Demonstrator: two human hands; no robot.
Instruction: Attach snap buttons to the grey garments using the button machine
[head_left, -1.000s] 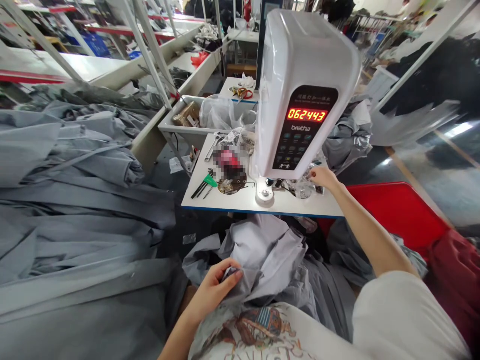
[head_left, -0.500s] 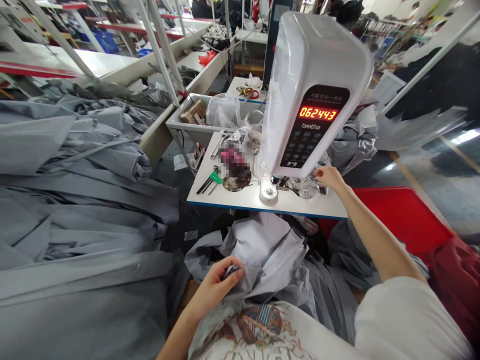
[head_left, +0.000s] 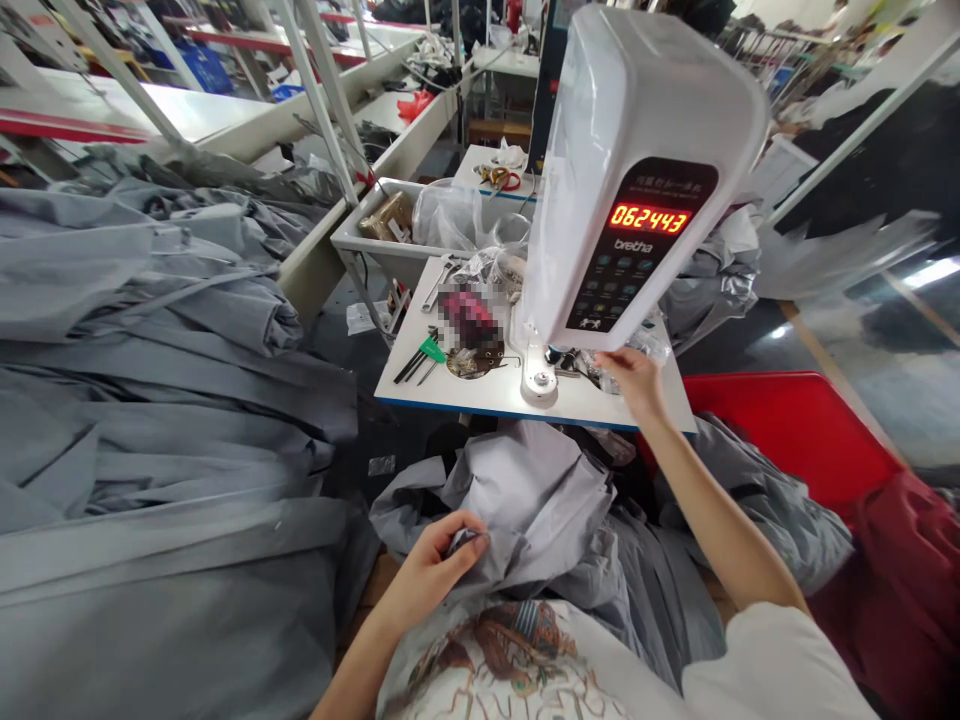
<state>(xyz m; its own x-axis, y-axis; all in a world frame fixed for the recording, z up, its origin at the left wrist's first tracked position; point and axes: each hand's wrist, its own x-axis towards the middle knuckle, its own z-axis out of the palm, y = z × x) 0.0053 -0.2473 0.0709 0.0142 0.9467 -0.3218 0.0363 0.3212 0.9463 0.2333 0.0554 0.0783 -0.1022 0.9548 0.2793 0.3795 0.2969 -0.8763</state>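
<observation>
In my lap and under the table edge lies a bunched grey garment (head_left: pixel 525 490). My left hand (head_left: pixel 442 555) pinches a fold of it between thumb and fingers. My right hand (head_left: pixel 634 382) is over the right side of the small white table (head_left: pixel 480 400), its fingertips drawn together. Whatever they hold is too small or hidden to name. Just left of them stands the white button press (head_left: pixel 652 110), its red display reading 062443. Its round lower die (head_left: pixel 540 382) sits near the table's front edge. Small metal parts and clear plastic bags (head_left: pixel 652 345) lie around my right hand.
Hex keys (head_left: pixel 414 360), a green-handled tool (head_left: pixel 433 349) and a blurred pink item (head_left: pixel 471 310) lie left of the press. Grey cloth (head_left: pixel 165 420) is heaped at left. A red bin (head_left: pixel 795 430) stands at right, a white trough (head_left: pixel 360 238) behind.
My right hand has moved left, from the bags at the table's right side towards the press. My left hand keeps its hold on the garment. The view has shifted slightly.
</observation>
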